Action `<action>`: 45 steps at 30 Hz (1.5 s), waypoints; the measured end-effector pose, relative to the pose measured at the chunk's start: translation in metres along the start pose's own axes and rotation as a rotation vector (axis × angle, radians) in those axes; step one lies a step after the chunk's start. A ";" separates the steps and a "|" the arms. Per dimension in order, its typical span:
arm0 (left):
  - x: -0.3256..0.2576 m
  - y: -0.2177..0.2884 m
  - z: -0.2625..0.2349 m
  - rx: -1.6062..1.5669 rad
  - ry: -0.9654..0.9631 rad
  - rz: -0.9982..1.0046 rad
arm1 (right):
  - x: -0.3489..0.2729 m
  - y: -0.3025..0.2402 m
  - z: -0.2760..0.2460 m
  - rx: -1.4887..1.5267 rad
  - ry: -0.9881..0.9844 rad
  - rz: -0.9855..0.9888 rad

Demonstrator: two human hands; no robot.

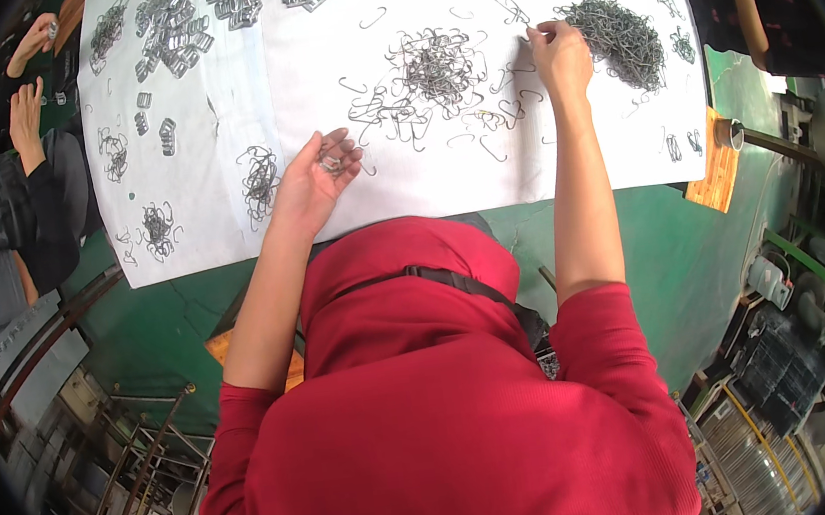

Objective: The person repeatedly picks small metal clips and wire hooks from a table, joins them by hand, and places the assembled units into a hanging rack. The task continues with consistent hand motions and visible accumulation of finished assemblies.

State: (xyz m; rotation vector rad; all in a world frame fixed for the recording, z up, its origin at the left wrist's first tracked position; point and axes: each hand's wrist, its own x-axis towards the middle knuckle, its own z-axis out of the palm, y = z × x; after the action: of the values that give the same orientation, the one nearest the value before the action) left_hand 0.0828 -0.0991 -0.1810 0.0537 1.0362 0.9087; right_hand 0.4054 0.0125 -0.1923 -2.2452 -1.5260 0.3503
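Left hand [312, 182] is half open, its fingers loosely curved around a small shiny metal piece [330, 164], of which the exact shape is hard to see. Right hand [564, 55] is narrow: thumb and fingertips are close together, and I cannot tell if some wire is between them. It is between two heaps of thin, bent wire hooks [397, 111]. The looser heap [435, 69] lies in front of the person, with single hooks spread around it, curved at the ends; the denser heap [623, 42], on the right, is dark and tangled. Just left of the left hand lies a small pile [260, 183] of similar wire. All these rest on a white sheet [313, 77], slightly creased. At its upper left are many ribbed silvery blocks [177, 43], crowded together. Beyond the left edge, a co-worker's hand [26, 117] is raised; beyond the right edge, another co-worker's arm [751, 16] shows. Below, the floor [656, 232] is green.
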 end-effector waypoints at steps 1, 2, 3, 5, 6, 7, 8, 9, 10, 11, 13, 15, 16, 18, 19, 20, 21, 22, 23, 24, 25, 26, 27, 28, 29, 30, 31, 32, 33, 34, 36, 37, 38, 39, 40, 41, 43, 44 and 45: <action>0.002 0.000 0.007 0.013 -0.029 -0.016 | 0.007 0.009 0.010 -0.076 -0.004 0.001; 0.004 -0.001 0.013 0.022 -0.053 -0.029 | 0.009 0.006 0.012 -0.152 -0.012 -0.004; 0.007 -0.002 0.018 0.031 -0.078 -0.043 | 0.010 0.005 0.012 -0.185 -0.087 0.008; 0.011 -0.003 0.026 0.050 -0.125 -0.053 | 0.017 -0.002 0.009 -0.250 -0.239 0.031; 0.012 -0.003 0.029 0.059 -0.147 -0.058 | 0.019 -0.002 0.004 -0.263 -0.280 0.065; 0.012 -0.003 0.032 0.079 -0.143 -0.064 | 0.020 0.003 -0.006 -0.277 -0.320 0.099; 0.012 -0.004 0.036 0.095 -0.138 -0.067 | 0.019 0.004 -0.014 -0.291 -0.360 0.129; 0.012 -0.006 0.038 0.112 -0.130 -0.073 | 0.008 -0.005 -0.023 -0.435 -0.252 0.106; 0.014 -0.009 0.040 0.111 -0.139 -0.086 | -0.005 -0.013 -0.027 -0.375 -0.292 0.070; 0.018 -0.012 0.041 0.113 -0.152 -0.099 | -0.019 -0.021 -0.029 -0.315 -0.327 0.037; 0.021 -0.019 0.051 0.093 -0.168 -0.140 | -0.050 -0.039 -0.028 -0.052 -0.493 -0.041; 0.021 -0.022 0.067 0.050 -0.181 -0.193 | -0.074 -0.060 -0.024 0.236 -0.660 -0.101; 0.022 -0.022 0.069 0.046 -0.165 -0.181 | -0.079 -0.068 -0.024 0.320 -0.700 -0.114; 0.023 -0.020 0.071 0.045 -0.133 -0.159 | -0.076 -0.065 -0.007 0.239 -0.471 -0.208; 0.027 -0.020 0.064 0.038 -0.129 -0.149 | -0.075 -0.065 -0.001 0.179 -0.374 -0.255; 0.032 -0.021 0.051 0.033 -0.124 -0.139 | -0.074 -0.065 0.007 0.121 -0.277 -0.303; 0.032 -0.018 0.043 0.026 -0.120 -0.133 | -0.075 -0.064 0.016 0.119 -0.187 -0.462; 0.028 -0.015 0.036 0.013 -0.093 -0.126 | -0.075 -0.062 0.018 0.120 -0.260 -0.454; 0.023 -0.008 0.032 -0.004 -0.067 -0.110 | -0.071 -0.061 0.019 0.121 -0.331 -0.456; 0.018 -0.001 0.027 -0.021 -0.042 -0.094 | -0.067 -0.059 0.018 0.121 -0.402 -0.457; 0.013 0.007 0.019 -0.059 -0.082 -0.064 | -0.061 -0.056 0.011 0.289 -0.387 -0.435; 0.008 0.014 0.009 -0.053 -0.046 -0.016 | -0.060 -0.061 -0.005 0.523 -0.431 -0.326; 0.003 0.021 -0.001 -0.043 -0.015 0.023 | -0.059 -0.063 -0.018 0.497 -0.461 -0.260; -0.002 0.027 -0.011 -0.031 0.016 0.062 | -0.058 -0.062 -0.026 0.469 -0.489 -0.193; -0.005 0.031 -0.024 -0.063 0.012 0.074 | -0.054 -0.057 -0.029 0.416 -0.493 -0.233; -0.008 0.034 -0.027 -0.072 0.046 0.082 | -0.047 -0.052 -0.032 0.360 -0.500 -0.274; -0.011 0.037 -0.029 -0.079 0.080 0.090 | -0.042 -0.051 -0.038 0.430 -0.516 -0.197; -0.014 0.037 -0.031 -0.085 0.113 0.095 | -0.040 -0.051 -0.041 0.612 -0.502 -0.132; -0.017 0.036 -0.035 -0.099 0.108 0.103 | -0.035 -0.053 -0.045 0.498 -0.489 -0.157; -0.020 0.035 -0.038 -0.112 0.102 0.111 | -0.031 -0.053 -0.047 0.383 -0.475 -0.182; -0.021 0.036 -0.039 -0.135 0.105 0.128 | -0.020 -0.045 -0.046 0.484 -0.479 -0.165; -0.024 0.037 -0.038 -0.143 0.120 0.132 | -0.017 -0.042 -0.047 0.553 -0.462 -0.164; -0.027 0.039 -0.040 -0.150 0.142 0.136 | -0.014 -0.039 -0.047 0.626 -0.448 -0.160; -0.027 0.039 -0.049 -0.176 0.102 0.125 | -0.010 -0.035 -0.047 0.658 -0.439 -0.135; -0.026 0.038 -0.063 -0.201 0.062 0.114 | -0.009 -0.030 -0.048 0.724 -0.459 -0.115; -0.026 0.039 -0.069 -0.226 0.022 0.105 | -0.009 -0.027 -0.048 0.793 -0.478 -0.097; -0.026 0.041 -0.077 -0.228 0.007 0.110 | -0.008 -0.024 -0.051 0.902 -0.516 -0.047; -0.027 0.041 -0.078 -0.229 0.001 0.112 | -0.007 -0.020 -0.049 0.754 -0.460 -0.120; -0.027 0.041 -0.078 -0.225 0.005 0.115 | -0.005 -0.013 -0.045 0.605 -0.402 -0.191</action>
State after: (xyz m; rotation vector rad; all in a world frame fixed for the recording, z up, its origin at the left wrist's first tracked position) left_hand -0.0068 -0.1189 -0.1858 -0.0778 0.9374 1.1262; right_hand 0.4121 0.0031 -0.1465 -1.6038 -1.5320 1.0917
